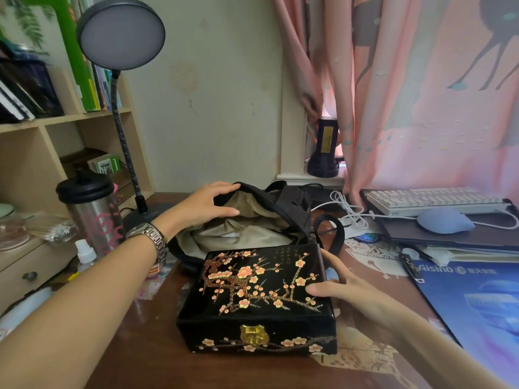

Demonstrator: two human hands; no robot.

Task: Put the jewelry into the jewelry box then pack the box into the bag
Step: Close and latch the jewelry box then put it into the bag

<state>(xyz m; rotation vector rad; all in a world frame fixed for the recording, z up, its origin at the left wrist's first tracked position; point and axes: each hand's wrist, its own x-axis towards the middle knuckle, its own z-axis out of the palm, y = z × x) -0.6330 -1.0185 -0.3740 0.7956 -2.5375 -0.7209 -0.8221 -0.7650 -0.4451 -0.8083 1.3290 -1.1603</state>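
Note:
A black lacquered jewelry box (pixel 252 310) with painted plum blossoms and a gold clasp sits closed on the brown desk, near the front middle. Right behind it lies a dark bag (pixel 286 203) with a beige lining, its mouth gaping toward me. My left hand (pixel 207 206), with a metal watch on the wrist, grips the bag's left rim and holds it apart. My right hand (pixel 345 284) rests against the right side of the box, thumb on the lid and fingers along the side. No loose jewelry is visible.
A steel tumbler (pixel 92 214) and a desk lamp (pixel 123 40) stand at the left by a bookshelf. At the right lie a white keyboard (pixel 432 199), a blue mouse (pixel 443 220), white cables and a blue folder (pixel 483 304). A pink curtain hangs behind.

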